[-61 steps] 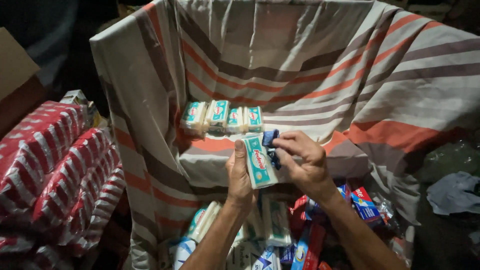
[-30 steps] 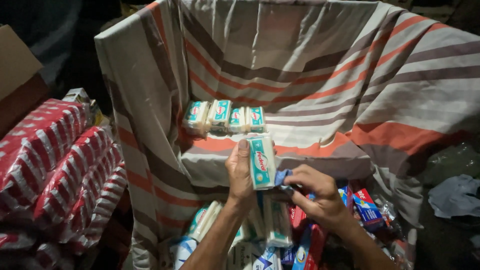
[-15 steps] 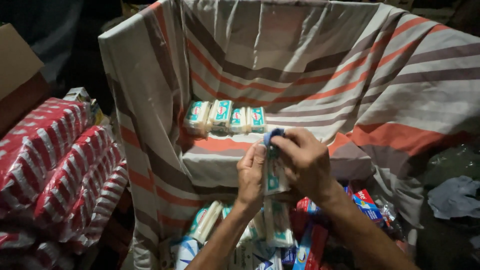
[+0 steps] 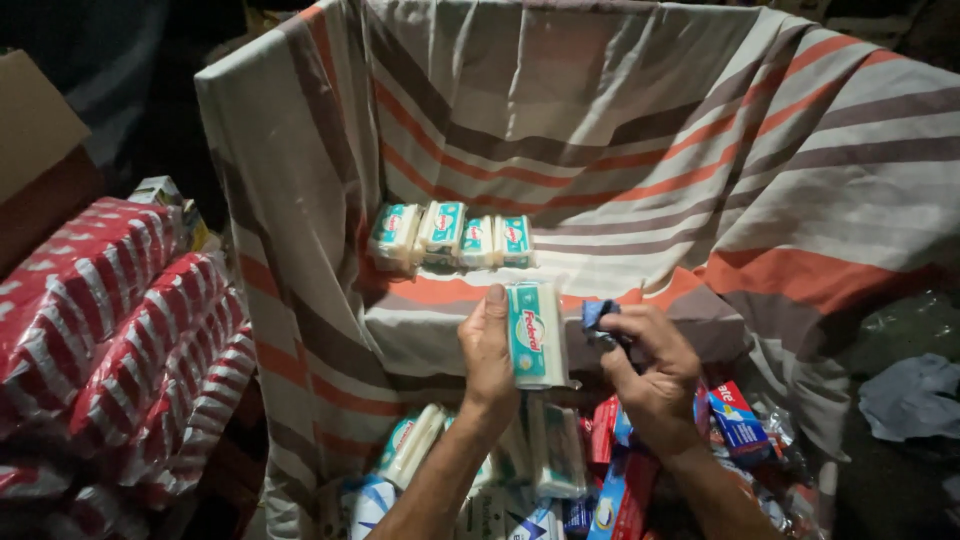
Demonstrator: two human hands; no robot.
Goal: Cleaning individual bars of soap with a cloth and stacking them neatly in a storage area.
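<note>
My left hand [image 4: 487,352] holds a white and teal wrapped soap bar [image 4: 535,334] upright in front of me. Beside it, my right hand [image 4: 650,372] is closed on a small blue cloth [image 4: 598,316], just to the right of the bar and a little apart from it. Further back, a row of several similar soap bars [image 4: 452,236] stands on a ledge covered by a striped cloth [image 4: 640,130]. Below my hands lies a pile of more white bars [image 4: 555,455] and red and blue packets [image 4: 735,420].
Red and white wrapped bundles [image 4: 120,330] are stacked at the left, with a cardboard box [image 4: 35,150] behind them. A crumpled grey-blue cloth [image 4: 910,395] lies at the right. The striped cloth drapes over the whole box-like space.
My right hand went down toward the pile, came back against the bar with the blue cloth, and now sits just to its right. The bar has stayed upright in my left hand.
</note>
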